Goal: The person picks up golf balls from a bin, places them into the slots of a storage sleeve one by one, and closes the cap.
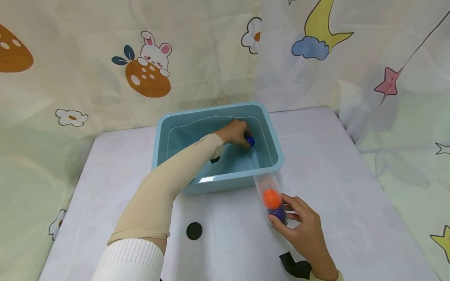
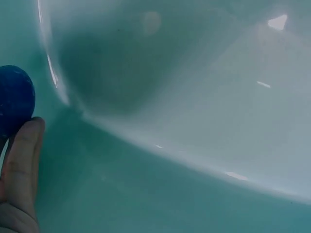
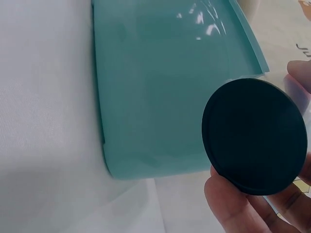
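Inside the light blue plastic tub [image 1: 218, 183], near its right end, my left hand [image 1: 235, 133] pinches a dark blue ball [image 1: 250, 141]. In the left wrist view the blue ball [image 2: 15, 99] sits at the left edge against a finger [image 2: 22, 160]. My right hand [image 1: 300, 222] grips a clear tube [image 1: 263, 180] near its base, in front of the tub. An orange ball [image 1: 272, 199] rests in the tube on top of a purple ball [image 1: 278, 214]. The right wrist view shows the tube's round black base [image 3: 255, 137], which hides most of the tube.
A black round disc [image 1: 194, 231] lies on the white-covered table [image 1: 225, 253], left of the tube. Behind the tub hangs a cartoon-printed cloth [image 1: 211, 70]. Black straps show at both wrists, the right wrist strap [image 1: 295, 267] most plainly.
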Motion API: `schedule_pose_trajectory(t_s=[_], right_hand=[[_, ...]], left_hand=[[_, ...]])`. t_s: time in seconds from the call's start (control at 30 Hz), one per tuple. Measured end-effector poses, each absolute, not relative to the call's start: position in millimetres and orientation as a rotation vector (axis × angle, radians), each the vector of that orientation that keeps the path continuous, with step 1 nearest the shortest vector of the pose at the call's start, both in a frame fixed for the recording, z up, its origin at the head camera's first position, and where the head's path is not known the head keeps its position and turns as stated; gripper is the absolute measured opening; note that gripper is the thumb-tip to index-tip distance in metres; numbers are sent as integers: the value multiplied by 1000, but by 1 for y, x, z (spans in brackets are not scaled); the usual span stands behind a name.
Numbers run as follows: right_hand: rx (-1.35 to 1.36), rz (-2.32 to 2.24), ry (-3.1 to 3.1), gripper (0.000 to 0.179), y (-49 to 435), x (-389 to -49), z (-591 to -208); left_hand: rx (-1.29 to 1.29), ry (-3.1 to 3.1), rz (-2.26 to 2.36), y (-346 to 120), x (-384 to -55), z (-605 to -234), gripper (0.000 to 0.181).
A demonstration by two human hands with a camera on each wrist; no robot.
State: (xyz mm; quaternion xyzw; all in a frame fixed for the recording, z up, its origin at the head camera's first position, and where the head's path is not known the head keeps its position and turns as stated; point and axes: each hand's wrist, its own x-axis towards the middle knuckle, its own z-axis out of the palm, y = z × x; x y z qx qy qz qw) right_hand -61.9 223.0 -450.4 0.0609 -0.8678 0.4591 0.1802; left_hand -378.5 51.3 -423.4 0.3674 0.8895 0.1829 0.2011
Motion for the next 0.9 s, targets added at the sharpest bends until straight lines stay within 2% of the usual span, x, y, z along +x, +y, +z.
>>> schedule_pose_trajectory(t_s=[0.33, 0.9], right_hand=[[141, 1324, -2458, 56, 221, -60, -449], [125, 1297, -2466, 56, 217, -58, -449]], left_hand=[[1099, 2473, 648, 40, -373, -411, 43], [1053, 2429, 876, 18, -351, -384, 39]])
